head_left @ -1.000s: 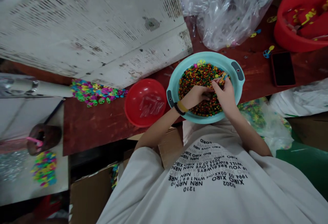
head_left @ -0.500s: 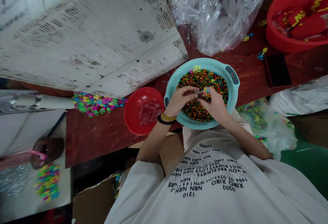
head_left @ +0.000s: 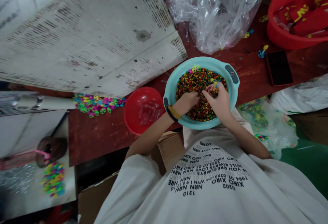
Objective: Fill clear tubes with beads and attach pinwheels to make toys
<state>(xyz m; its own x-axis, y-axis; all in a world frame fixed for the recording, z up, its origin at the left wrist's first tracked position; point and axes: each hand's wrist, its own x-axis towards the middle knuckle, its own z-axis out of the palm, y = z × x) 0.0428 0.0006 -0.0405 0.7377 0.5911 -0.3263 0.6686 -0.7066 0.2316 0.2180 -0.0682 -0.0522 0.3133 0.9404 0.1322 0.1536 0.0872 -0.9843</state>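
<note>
A light-blue basin (head_left: 171, 80) filled with small multicoloured beads (head_left: 191, 82) rests close to my body. My left hand (head_left: 188, 102) is down in the beads, its fingers curled and their tips hidden; what they hold, if anything, does not show. Beside it, over the right part of the beads, my right hand (head_left: 219, 101) is closed, with a small yellow-and-blue plastic piece (head_left: 216, 84) at its fingers. A yellow plastic wheel (head_left: 196, 68) lies at the basin's far side. Left of the basin, a red bowl (head_left: 132, 114) contains several clear plastic tubes (head_left: 151, 113).
A pile of colourful plastic pieces (head_left: 99, 106) lies left on the red table (head_left: 97, 138). A large white box (head_left: 102, 39) stands behind it. Clear plastic bags (head_left: 212, 15), a phone (head_left: 279, 67) and a red tub (head_left: 274, 29) are toward the back and right.
My hands were together over the middle of the basin. My left hand has moved down into the beads, and my right hand has shifted slightly right.
</note>
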